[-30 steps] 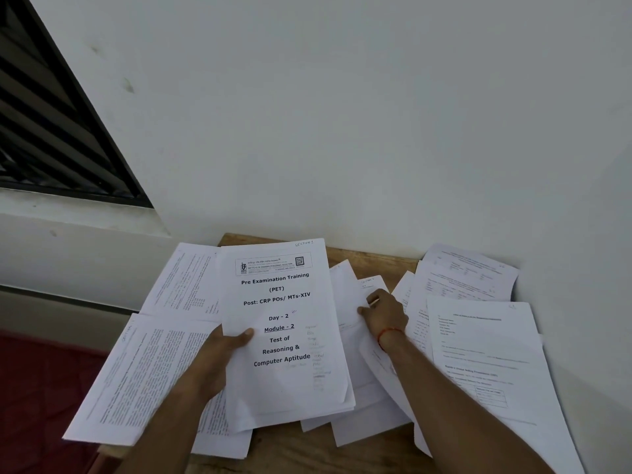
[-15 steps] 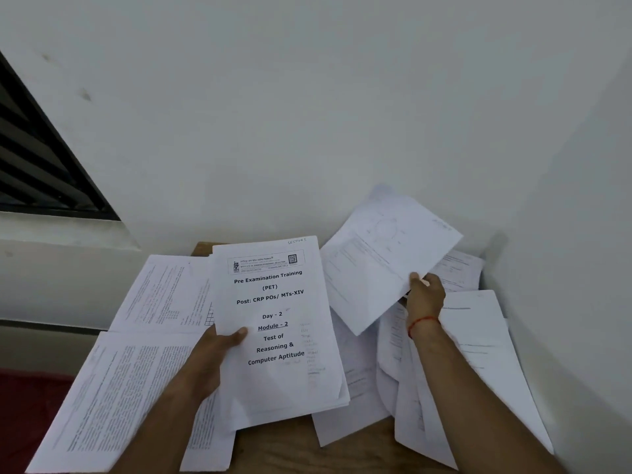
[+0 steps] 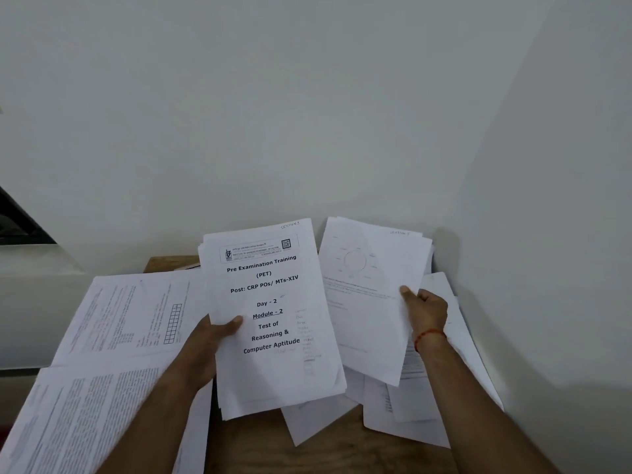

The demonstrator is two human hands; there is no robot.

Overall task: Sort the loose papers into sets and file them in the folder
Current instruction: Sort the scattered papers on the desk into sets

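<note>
My left hand (image 3: 208,340) grips a thin stack of white sheets (image 3: 273,371) by its left edge, thumb on the top page, which reads "Pre Examination Training (PET)". My right hand (image 3: 425,311) pinches the right edge of a few loose sheets (image 3: 366,302) bearing a faint circular diagram, held upright just right of the stack. Loose printed papers (image 3: 113,336) lie spread across the wooden table (image 3: 328,453) at the left, and more papers (image 3: 410,415) lie at the right under my right arm. No folder is visible.
White walls meet in a corner behind and to the right of the table. A dark window frame (image 3: 20,224) shows at the left edge, above a white ledge (image 3: 34,275). Bare wood shows at the front middle and back left of the table.
My right hand lifted diagram sheets off the right pile and swung them upright beside the stack in my left hand. The view shifted to the right; the left hand kept its hold.
</note>
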